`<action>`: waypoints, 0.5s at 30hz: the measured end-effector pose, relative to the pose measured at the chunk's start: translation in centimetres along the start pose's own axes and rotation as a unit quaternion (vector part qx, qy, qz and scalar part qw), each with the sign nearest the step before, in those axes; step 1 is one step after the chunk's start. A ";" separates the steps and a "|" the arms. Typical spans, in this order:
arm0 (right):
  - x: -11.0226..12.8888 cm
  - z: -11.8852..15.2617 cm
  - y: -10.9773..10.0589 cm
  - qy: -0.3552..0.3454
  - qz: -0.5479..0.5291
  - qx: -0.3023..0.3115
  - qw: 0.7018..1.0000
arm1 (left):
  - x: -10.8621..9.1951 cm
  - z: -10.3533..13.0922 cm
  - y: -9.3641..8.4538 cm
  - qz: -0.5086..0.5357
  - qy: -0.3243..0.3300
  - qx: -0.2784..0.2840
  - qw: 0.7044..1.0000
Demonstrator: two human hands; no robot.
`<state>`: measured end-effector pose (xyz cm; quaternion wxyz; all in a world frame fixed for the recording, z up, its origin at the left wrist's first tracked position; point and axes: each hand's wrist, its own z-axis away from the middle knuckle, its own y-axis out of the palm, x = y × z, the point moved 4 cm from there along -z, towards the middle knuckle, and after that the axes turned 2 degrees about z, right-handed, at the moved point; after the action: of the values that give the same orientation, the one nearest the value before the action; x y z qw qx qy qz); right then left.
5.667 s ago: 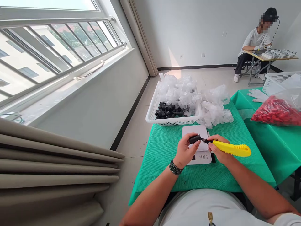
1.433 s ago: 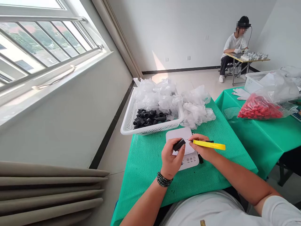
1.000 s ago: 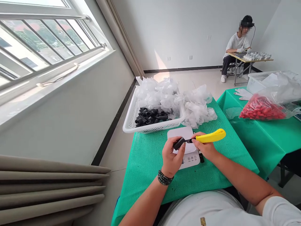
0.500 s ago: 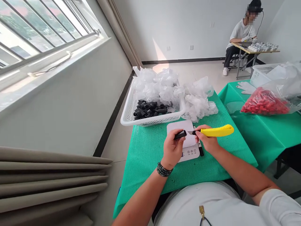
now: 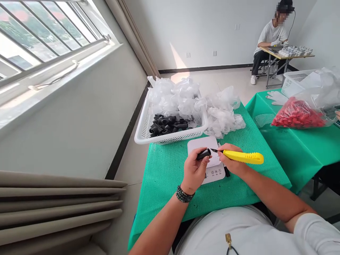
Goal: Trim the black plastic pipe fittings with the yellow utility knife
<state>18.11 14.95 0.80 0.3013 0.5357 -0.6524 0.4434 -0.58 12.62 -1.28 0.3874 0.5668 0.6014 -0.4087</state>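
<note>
My left hand (image 5: 195, 168) is closed around a black tubular fitting (image 5: 204, 154), its open end turned to the right. In my right hand (image 5: 230, 157) is a utility knife (image 5: 245, 157) with a yellow handle, gripped near the blade. The blade tip points left, close by the fitting's open end; whether they touch I cannot tell. Under both hands lies a white digital scale (image 5: 216, 174), partly covered by them. A black marker (image 5: 226, 171) rests along the scale's right edge, mostly hidden by my right hand.
A white basket (image 5: 170, 137) at the table's back holds black fittings (image 5: 168, 124) and clear plastic bags (image 5: 172, 95). More bags (image 5: 225, 118) lie beside it. On the right table are a bag of red parts (image 5: 299, 113) and a glove (image 5: 277, 97). A co-worker (image 5: 272, 35) sits farther back.
The knife's handle end has swung downward, and its blade now angles differently at the fitting's mouth. My left hand still holds the fitting in nearly the same place. Fingers appear at the far right edge.
</note>
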 end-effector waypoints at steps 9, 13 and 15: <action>0.5 -0.3 -0.1 -0.013 -0.016 0.032 0.999 | -0.4 0.1 0.1 0.017 -0.004 0.012 1.000; 0.1 -0.1 -0.6 -0.033 -0.021 -0.035 0.999 | -0.5 0.1 0.3 0.074 -0.051 0.026 0.996; -0.4 0.0 -0.6 -0.020 -0.053 -0.046 0.997 | -0.4 0.0 0.3 0.100 -0.082 0.025 0.991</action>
<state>18.81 15.11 0.56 0.3359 0.5637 -0.6489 0.3853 -0.25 12.49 -0.91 0.4601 0.5984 0.4975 -0.4275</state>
